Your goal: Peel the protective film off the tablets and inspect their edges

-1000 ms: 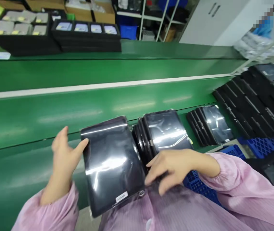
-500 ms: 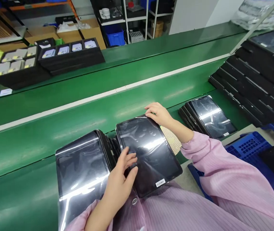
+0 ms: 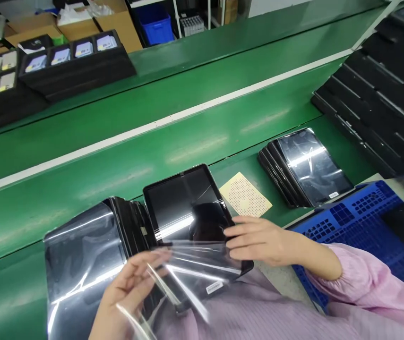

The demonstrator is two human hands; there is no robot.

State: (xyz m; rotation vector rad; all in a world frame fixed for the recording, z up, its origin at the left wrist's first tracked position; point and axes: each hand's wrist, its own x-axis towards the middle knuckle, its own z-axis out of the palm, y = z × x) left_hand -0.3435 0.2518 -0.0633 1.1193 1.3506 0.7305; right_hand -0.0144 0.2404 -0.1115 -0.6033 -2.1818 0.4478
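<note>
A black tablet (image 3: 184, 198) lies tilted in front of me, its upper screen bare and glossy. Clear protective film (image 3: 194, 262) is lifted off its lower part in loose, shiny folds. My left hand (image 3: 127, 288) pinches the film near the tablet's lower left. At the tablet's right edge is my right hand (image 3: 258, 241), its fingers over the rim and its thumb hidden. A white barcode label (image 3: 214, 287) shows through the film near the bottom. Left of the tablet leans a stack of film-covered tablets (image 3: 84, 255).
A yellow sheet of small round stickers (image 3: 246, 196) lies on the green bench (image 3: 173, 146). Farther right are a smaller tablet stack (image 3: 310, 165) and tall dark stacks (image 3: 375, 104). Black divided trays (image 3: 77, 71) stand at the back left. A blue plastic crate (image 3: 361, 231) sits below right.
My left hand has pulled the film off the upper screen, toward me. My right hand has moved from the tablet's top corner down to its right edge, uncovering the sticker sheet.
</note>
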